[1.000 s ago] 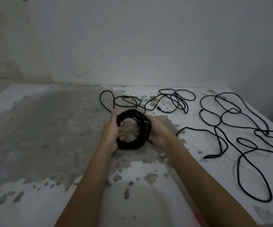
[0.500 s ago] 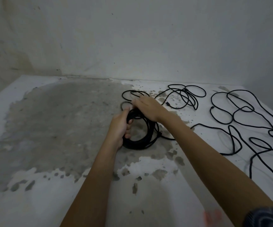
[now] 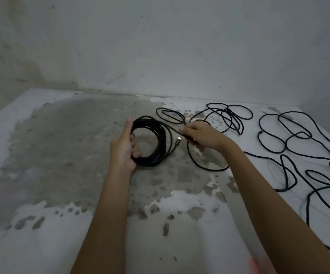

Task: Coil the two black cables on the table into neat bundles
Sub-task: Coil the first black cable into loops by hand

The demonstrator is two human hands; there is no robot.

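Now two hands [image 3: 123,149] [image 3: 201,135] grip one cable [image 3: 160,143]; second cable [image 3: 259,127] lies loose.

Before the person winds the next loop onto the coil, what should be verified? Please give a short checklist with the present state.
1. The left hand grips the coil: ok.
2. The right hand pinches the strand: ok.
3. The coil loops lie together in one ring: ok.
4. The slack behind is free of knots: cannot tell, its loops overlap.
5. The second cable is clear of the strand: cannot tell, the right forearm hides where they come close.
6. The second cable is coiled: not ok, it lies spread out.
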